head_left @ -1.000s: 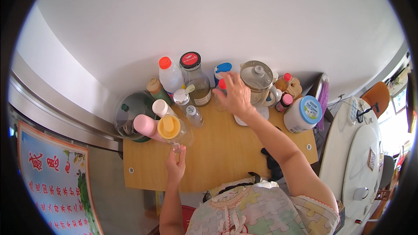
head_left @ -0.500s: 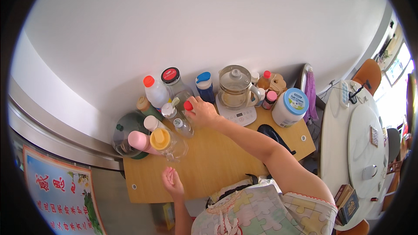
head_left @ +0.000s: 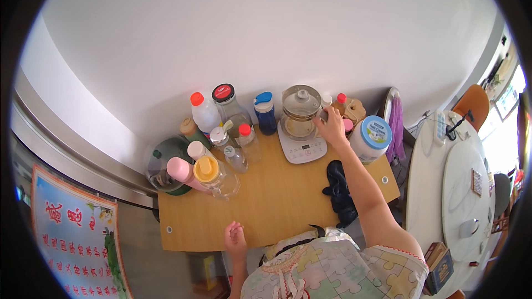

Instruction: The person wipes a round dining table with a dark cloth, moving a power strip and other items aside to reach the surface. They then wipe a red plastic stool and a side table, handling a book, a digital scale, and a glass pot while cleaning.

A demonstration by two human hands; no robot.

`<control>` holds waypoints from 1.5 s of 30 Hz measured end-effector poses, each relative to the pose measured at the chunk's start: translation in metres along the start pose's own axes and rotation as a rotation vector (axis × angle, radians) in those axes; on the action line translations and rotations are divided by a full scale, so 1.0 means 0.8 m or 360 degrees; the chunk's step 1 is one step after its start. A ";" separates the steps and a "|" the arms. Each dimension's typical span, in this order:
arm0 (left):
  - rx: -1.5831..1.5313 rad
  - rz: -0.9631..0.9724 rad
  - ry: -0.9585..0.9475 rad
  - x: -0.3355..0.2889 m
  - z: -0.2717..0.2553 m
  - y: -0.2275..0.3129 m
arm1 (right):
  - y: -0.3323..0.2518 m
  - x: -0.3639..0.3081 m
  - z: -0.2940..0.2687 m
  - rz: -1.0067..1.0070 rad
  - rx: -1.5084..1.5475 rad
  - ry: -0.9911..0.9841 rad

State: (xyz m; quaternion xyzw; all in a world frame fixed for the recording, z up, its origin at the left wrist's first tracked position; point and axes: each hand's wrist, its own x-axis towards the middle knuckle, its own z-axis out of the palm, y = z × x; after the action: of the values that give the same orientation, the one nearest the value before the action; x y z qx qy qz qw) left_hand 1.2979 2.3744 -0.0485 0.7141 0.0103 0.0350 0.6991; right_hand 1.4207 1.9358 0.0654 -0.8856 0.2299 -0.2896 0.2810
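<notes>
Where right fingers (head_left: 322, 124) seemingly touch, transparent kettle (head_left: 301, 113), round, clear-lidded

I could cross the near middle of the table (head_left: 271, 202); bottles (head_left: 236, 159) block the left, the kettle (head_left: 299, 115) the far side.

1. The glass kettle (head_left: 301, 115) by my right hand (head_left: 331, 125) is clear, rounded and upright, its knobbed lid (head_left: 302, 96) on.
2. It stands on a white base (head_left: 303, 153), on the tabletop (head_left: 271, 205).
3. My fingers obscure its handle; whether I'm gripping it, I can't tell.
</notes>
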 end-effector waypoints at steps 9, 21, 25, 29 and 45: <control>-0.0090 0.0047 0.0011 -0.029 -0.007 0.005 | 0.017 0.010 0.018 0.0271 0.0476 -0.0309; -0.0210 -0.0166 -0.0260 -0.047 -0.003 -0.003 | -0.056 -0.052 -0.084 0.0433 0.1363 0.0142; -0.0326 -0.0223 -0.0473 -0.018 0.046 -0.006 | -0.038 -0.102 -0.183 0.0508 0.1607 0.0160; -0.0388 -0.0170 -0.0848 0.003 0.117 0.003 | 0.029 -0.185 -0.287 0.0622 0.1427 0.0507; 0.0048 -0.0320 -0.1350 -0.003 0.254 0.020 | 0.321 -0.396 -0.398 0.1296 -0.0278 0.1745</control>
State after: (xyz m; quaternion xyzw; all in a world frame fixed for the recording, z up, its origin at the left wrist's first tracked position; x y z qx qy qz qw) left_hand 1.3079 2.1715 -0.0364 0.6709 -0.2078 -0.3299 0.6308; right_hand 0.9236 1.8112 -0.0034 -0.4737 0.6758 -0.5475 0.1383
